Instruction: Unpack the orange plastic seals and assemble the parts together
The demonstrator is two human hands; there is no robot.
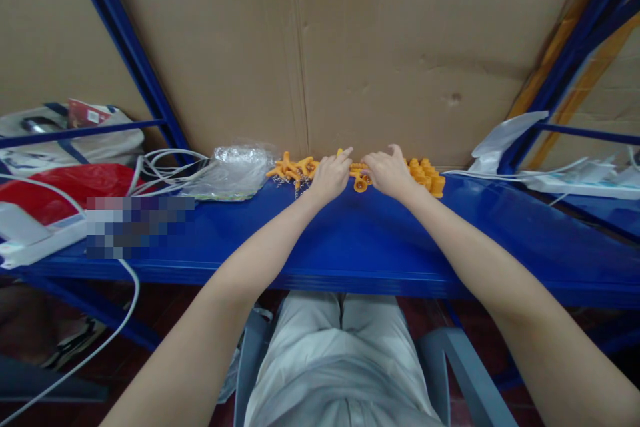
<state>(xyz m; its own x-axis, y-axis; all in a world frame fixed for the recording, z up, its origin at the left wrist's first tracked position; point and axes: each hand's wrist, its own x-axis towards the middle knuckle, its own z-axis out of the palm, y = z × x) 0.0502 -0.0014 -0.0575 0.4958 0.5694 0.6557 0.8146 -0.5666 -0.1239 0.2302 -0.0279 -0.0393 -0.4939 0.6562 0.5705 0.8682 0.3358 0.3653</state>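
My left hand (pixel 332 177) is at the back of the blue table, its fingers bent around a small yellow plastic piece (pixel 340 152) whose tip shows above them. Just left of it lies a pile of orange branched plastic parts (pixel 290 165) with thin metal chains (pixel 299 187). My right hand (pixel 389 172) has its fingertips curled down among orange parts, one finger raised. What those fingertips grip is hidden. Between the hands sits an orange part with a round ring end (pixel 361 184). Orange cup-like parts (pixel 425 177) stand in rows beside my right wrist.
Clear plastic bags (pixel 230 173) lie left of the parts, near white cables (pixel 165 163), a red bag (pixel 75 190) and a white power strip (pixel 45 240). Another power strip (pixel 585 180) is at the right. A cardboard wall (pixel 350 47) rises behind the blue table (pixel 350 240).
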